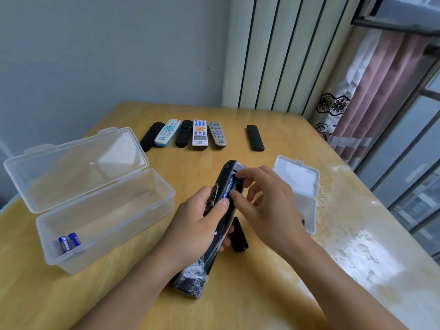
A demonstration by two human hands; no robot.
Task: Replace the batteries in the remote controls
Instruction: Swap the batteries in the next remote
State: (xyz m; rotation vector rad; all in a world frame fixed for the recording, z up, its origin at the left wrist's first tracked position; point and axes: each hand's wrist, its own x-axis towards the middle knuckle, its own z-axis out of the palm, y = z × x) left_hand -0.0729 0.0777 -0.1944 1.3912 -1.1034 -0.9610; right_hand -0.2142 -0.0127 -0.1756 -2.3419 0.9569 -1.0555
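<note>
A long black remote (227, 173), partly wrapped in clear film, lies back-up in my left hand (197, 222), which grips its middle. Its battery bay is open and holds a blue battery (228, 188). My right hand (266, 201) pinches that battery between thumb and forefinger inside the bay. The black battery cover (239, 235) lies on the table under my hands. Two blue batteries (69, 241) lie in the near corner of the large clear box (107, 210) on the left.
A row of several remotes (184, 134) lies at the far side of the wooden table (262, 294), with a lone black remote (255, 138) to their right. A smaller clear box (300, 184) with its lid up stands behind my right hand. Curtain and window at right.
</note>
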